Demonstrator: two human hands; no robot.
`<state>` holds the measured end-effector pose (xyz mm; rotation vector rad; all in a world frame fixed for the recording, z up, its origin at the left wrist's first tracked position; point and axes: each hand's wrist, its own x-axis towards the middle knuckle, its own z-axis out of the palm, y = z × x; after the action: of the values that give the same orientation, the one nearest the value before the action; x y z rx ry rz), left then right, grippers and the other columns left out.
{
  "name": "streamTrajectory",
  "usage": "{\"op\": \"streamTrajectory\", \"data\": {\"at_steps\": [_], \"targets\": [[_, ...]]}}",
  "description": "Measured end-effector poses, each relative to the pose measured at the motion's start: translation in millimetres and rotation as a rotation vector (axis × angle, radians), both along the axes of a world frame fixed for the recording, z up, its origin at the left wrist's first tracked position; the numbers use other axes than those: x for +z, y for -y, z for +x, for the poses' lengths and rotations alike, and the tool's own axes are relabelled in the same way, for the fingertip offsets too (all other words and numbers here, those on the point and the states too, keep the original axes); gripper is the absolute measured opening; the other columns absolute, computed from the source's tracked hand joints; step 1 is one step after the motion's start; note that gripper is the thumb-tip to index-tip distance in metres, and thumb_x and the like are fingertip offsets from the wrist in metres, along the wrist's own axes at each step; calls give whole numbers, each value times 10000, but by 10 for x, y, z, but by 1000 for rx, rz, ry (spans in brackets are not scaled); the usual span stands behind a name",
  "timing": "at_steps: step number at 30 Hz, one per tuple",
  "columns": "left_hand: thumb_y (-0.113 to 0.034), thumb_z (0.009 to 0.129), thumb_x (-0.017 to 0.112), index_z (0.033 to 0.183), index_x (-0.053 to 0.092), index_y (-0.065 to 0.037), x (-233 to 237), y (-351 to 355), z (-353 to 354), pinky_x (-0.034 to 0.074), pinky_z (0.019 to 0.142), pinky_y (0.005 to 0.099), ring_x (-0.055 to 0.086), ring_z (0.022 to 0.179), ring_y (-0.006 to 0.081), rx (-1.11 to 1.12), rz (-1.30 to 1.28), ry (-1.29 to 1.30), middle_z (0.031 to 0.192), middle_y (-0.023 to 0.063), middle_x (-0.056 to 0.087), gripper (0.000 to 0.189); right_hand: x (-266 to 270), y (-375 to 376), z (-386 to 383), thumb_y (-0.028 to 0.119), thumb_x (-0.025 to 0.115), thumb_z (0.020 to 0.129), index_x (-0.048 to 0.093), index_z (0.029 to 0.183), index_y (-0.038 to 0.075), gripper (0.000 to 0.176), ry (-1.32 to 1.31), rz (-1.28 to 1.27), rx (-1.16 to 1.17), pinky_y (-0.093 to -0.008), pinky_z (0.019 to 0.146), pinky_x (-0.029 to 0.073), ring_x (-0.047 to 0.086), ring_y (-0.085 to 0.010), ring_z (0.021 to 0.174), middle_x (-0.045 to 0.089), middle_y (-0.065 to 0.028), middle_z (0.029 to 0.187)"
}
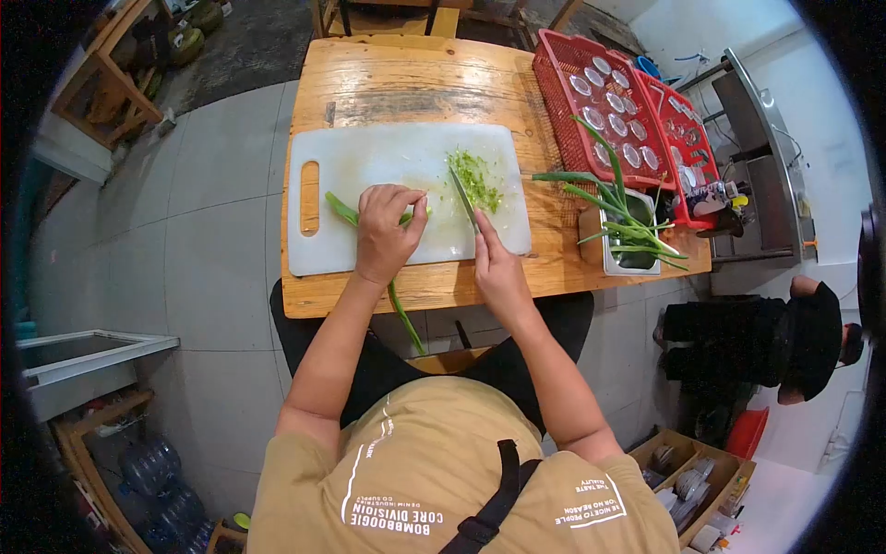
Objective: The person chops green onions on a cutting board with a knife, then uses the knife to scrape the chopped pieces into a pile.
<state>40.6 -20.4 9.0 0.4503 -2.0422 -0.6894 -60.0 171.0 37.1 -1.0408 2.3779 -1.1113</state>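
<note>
L hand (386, 229) clamped on green onion (343, 210) on cutting board (369, 157); R hand (496, 263) gripping knife (462, 196), tip by chopped pile (478, 177).

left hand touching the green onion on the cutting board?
Touching. Head view: the left hand presses down on the green onion, fingers curled over the stalk, which emerges on both sides. The right hand grips the knife.

A matt white plastic cutting board (369, 152) lies beneath the left hand (386, 231), which pins glossy green onion stalks (340, 208), on a varnished, grainy wooden table (406, 88). The knife (462, 196) in the right hand (498, 268) shows a bright metal blade; right of it, red plastic lattice baskets (563, 83).
</note>
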Motion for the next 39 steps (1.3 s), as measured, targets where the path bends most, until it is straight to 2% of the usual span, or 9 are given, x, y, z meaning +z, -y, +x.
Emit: {"op": "streamTrajectory", "data": {"at_steps": [3,9,14,17,23,26,29,35,39], "targets": [[-77,914,791,991,749,-62,34,-21,22,499,955,455,672,986,320,-1,-11,-13,987,96,725,89,5,-95,50,231,506,1153,532,1593,137,451,19,46,-28,-551,858,561,721,-531,1001,700,-396,1013],[-67,908,793,993,749,-63,26,5,-14,495,956,453,675,987,318,-14,-6,11,993,95,725,96,166,161,-141,238,505,1150,551,1577,149,439,-6,-101,5,-544,904,568,700,-539,1074,697,-400,1087],[-62,907,791,991,746,-65,20,-18,13,492,957,450,674,989,316,-11,-6,1,991,96,725,96,53,272,-143,269,509,1151,570,1559,138,433,8,84,-38,-541,918,569,704,-527,1080,720,-370,1124],[-62,906,790,989,744,-65,21,-8,11,491,956,451,674,987,317,-12,-7,-8,988,96,725,94,95,60,-27,270,509,1150,568,1560,139,434,40,65,-33,-551,908,569,705,-525,1067,721,-364,1135],[-58,900,792,990,747,-66,13,1,-22,495,969,452,675,992,320,-18,1,24,992,100,725,101,169,233,-212,251,505,1147,544,1581,143,448,-14,-44,11,-565,882,571,705,-536,1042,724,-367,1111],[-73,903,789,984,751,-61,41,-15,2,489,977,449,677,985,304,2,-12,11,983,91,726,90,-165,271,-261,251,506,1148,552,1578,142,446,-101,-71,3,-558,883,570,702,-541,1048,728,-361,1110],[-85,903,787,978,755,-56,46,-12,5,482,981,446,677,975,287,9,-22,5,973,80,726,87,113,123,-85,243,507,1147,557,1575,139,443,23,73,-32,-546,878,570,704,-538,1048,730,-356,1100],[-83,901,786,977,753,-60,18,-1,-11,480,985,446,673,968,289,-6,-7,17,965,77,720,86,360,217,-106,226,517,1142,559,1577,154,443,112,34,-30,-528,844,576,727,-518,998,728,-357,1003],[-88,906,781,975,747,-68,29,-16,-8,479,987,446,671,964,292,12,-7,8,964,76,719,80,21,243,-91,237,523,1143,566,1572,155,438,35,-54,38,-526,845,577,729,-514,999,730,-354,1005]]}}
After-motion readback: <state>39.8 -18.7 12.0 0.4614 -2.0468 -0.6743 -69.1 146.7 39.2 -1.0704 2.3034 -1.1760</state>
